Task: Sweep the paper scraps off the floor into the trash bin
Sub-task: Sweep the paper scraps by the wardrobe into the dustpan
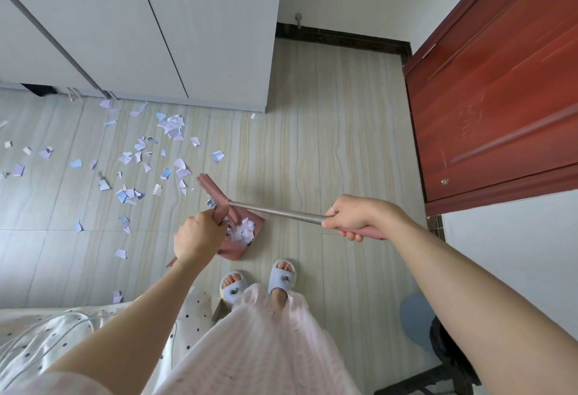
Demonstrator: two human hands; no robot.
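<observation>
Scraps (131,157) of torn paper lay scattered over the floor (312,144) at the left, reaching to the foot of the white wardrobe (156,35); several sat so near its base that a broad stroke might have pushed them beneath it; the left hand (198,236) clenched the dustpan's handle, the pink dustpan (250,247) already holding a small heap; tilted, it could have spilled that heap back out; the broom head (212,189) was beside the pan, and a brisk flick might have sent light pieces past it; the right hand (350,218) grasped the broom shaft (275,211); no trash bin was in view.
</observation>
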